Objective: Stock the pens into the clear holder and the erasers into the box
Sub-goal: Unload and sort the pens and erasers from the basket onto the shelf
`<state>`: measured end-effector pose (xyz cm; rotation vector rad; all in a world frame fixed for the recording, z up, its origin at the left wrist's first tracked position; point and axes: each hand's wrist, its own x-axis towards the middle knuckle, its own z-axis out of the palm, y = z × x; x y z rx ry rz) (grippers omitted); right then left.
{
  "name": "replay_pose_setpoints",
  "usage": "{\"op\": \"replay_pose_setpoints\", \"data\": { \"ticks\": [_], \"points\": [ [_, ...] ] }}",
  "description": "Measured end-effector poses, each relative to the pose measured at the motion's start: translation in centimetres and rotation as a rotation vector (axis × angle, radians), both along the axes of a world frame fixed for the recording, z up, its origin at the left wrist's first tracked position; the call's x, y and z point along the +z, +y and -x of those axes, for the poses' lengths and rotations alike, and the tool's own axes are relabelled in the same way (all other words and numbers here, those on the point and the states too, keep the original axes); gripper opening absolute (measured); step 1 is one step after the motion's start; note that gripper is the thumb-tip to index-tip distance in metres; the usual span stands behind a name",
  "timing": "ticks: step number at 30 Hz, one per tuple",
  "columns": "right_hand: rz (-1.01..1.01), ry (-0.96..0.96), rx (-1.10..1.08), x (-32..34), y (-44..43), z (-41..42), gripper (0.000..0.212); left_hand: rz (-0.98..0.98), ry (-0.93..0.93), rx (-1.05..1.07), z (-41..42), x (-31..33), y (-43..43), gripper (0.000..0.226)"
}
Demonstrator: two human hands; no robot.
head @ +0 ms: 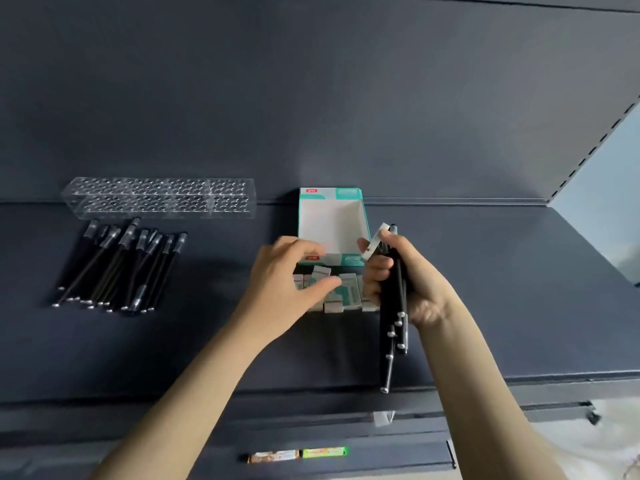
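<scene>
Pens (117, 268), slim black barrels with silvery tips and grey grips, are lying in a loose fan at the left of the shelf (502, 299). I am seeing them just in front of the clear holder (159, 199), a long acrylic block drilled with rows of round holes. A bundle of pens (394, 327) is being gripped upright in my right hand (419, 285), whose thumb and forefinger are also pinching a small white eraser (375, 239). The box (332, 223), white card with teal trim and an open top, is standing at the centre against the back panel (311, 98). The erasers (346, 292), small sleeved blocks, are lying heaped against its front. My left hand (287, 271) is arching over them, thumb touching the heap; I cannot tell whether it is holding one. The shelf and panel are showing a matt, dark blue-grey finish, with colourful labels (298, 453) on the front lip.
</scene>
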<state>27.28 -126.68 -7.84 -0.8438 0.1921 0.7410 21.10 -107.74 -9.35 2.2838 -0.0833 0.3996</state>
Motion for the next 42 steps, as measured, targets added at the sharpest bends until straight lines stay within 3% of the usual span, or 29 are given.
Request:
{"op": "replay_pose_setpoints", "data": {
  "ticks": [7,14,18,26,29,33,37,42],
  "points": [
    [0.033,-0.021,0.018,-0.4,0.1,0.6,0.029,0.063,-0.091,-0.011,-1.4,0.8,-2.8,0.017],
    [0.195,-0.097,0.059,0.3,0.5,0.9,0.038,0.135,0.025,-0.015,-2.4,1.6,-3.2,0.012],
    [0.204,-0.088,0.105,0.2,0.9,1.0,0.027,0.118,0.063,0.008,-3.0,1.6,-2.6,0.016],
    [0.226,-0.082,0.092,-0.1,1.1,0.9,0.025,0.020,0.048,0.013,-3.2,1.2,-2.0,0.014],
    [0.207,-0.082,0.069,0.0,0.6,0.8,0.021,0.088,0.068,0.045,-3.1,1.3,-1.6,0.009],
    [0.187,-0.080,-0.021,0.0,-0.6,0.4,0.038,0.159,0.205,0.054,-2.5,1.1,-0.7,0.010],
    [0.150,-0.070,-0.102,0.2,-1.5,-0.2,0.040,0.132,0.290,0.072,-2.1,-0.4,-0.9,0.014],
    [0.113,-0.056,-0.176,0.6,-1.9,-0.6,0.033,-0.052,0.204,0.155,-2.0,-1.0,-2.5,0.012]
  ]
}}
